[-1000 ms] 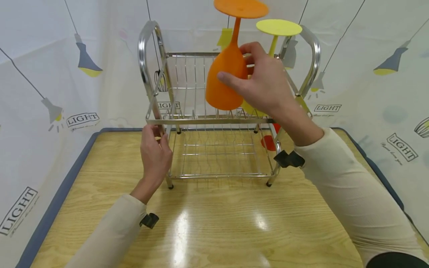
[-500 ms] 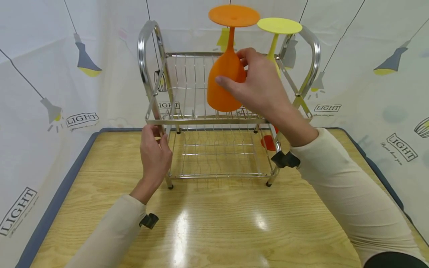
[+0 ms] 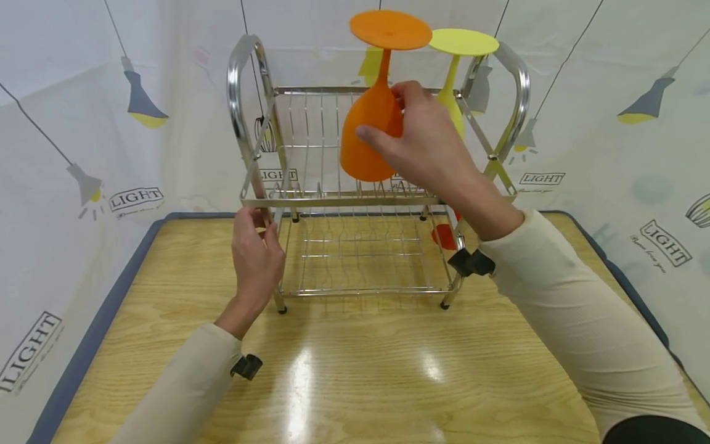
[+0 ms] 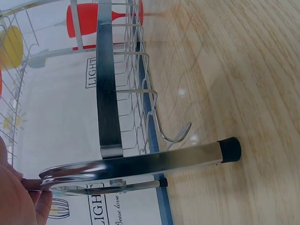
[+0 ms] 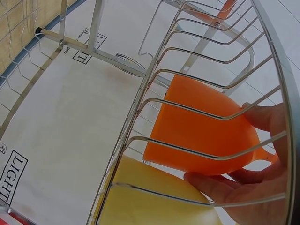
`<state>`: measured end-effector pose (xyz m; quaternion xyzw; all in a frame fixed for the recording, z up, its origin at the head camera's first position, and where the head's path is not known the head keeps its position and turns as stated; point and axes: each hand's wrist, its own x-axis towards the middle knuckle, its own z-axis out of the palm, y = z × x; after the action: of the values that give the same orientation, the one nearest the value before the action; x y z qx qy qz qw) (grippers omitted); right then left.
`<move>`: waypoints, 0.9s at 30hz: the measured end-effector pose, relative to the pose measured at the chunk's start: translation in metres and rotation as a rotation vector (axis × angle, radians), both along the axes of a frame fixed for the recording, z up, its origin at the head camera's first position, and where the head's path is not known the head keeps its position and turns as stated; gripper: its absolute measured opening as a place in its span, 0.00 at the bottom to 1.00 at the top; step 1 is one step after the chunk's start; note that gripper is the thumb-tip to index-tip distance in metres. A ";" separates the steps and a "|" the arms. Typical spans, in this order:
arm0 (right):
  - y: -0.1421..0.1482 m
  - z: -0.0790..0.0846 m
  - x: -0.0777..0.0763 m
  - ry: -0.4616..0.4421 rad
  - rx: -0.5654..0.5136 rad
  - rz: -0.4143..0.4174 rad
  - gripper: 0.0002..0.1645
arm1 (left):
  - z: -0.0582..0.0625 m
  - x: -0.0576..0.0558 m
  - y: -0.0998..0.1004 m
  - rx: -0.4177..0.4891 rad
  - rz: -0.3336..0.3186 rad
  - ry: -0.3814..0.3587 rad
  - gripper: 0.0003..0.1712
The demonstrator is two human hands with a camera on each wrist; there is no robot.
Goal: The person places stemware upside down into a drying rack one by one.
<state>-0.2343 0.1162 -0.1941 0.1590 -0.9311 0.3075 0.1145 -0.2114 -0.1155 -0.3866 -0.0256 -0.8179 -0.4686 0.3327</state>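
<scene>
My right hand (image 3: 429,135) grips an orange goblet (image 3: 368,139) by its bowl, upside down with its round base on top. In the right wrist view, the orange goblet's rim is close to the wires of the upper tier, and its bowl sits right beside a yellow goblet (image 5: 159,192). That yellow one also stands upside down, partly hidden by my right hand in the head view. My left hand (image 3: 257,265) holds the front left post of a two-tier metal dish rack (image 3: 349,201), just below the upper tier.
Beyond the lower tier's right side stands a red goblet (image 4: 86,19), bowl up, mostly hidden in the head view. The rack's black-capped feet rest on a wooden table (image 3: 355,370). A lamp-patterned cloth (image 3: 183,123) hangs behind and along both sides.
The orange goblet's base has come down and slightly left with my right hand, uncovering more of the yellow goblet. In the last half second it barely shifts. My left hand stays put.
</scene>
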 end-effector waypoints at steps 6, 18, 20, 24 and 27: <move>-0.001 0.000 -0.002 -0.051 0.027 -0.001 0.46 | 0.000 0.000 0.000 0.005 -0.003 -0.001 0.14; -0.002 0.001 -0.003 -0.094 0.106 -0.022 0.42 | 0.001 -0.001 0.001 0.011 -0.008 0.001 0.15; -0.002 0.000 -0.003 -0.100 0.108 -0.022 0.41 | 0.001 -0.001 0.001 0.010 -0.008 0.000 0.15; -0.002 0.000 -0.003 -0.109 0.114 -0.021 0.41 | 0.000 0.000 0.000 0.008 -0.009 0.003 0.15; -0.003 0.000 -0.002 -0.105 0.121 -0.025 0.43 | 0.000 0.000 0.000 0.002 -0.009 0.005 0.15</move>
<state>-0.2367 0.1134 -0.1944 0.1378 -0.9546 0.2573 0.0594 -0.2115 -0.1157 -0.3866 -0.0303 -0.8166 -0.4708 0.3326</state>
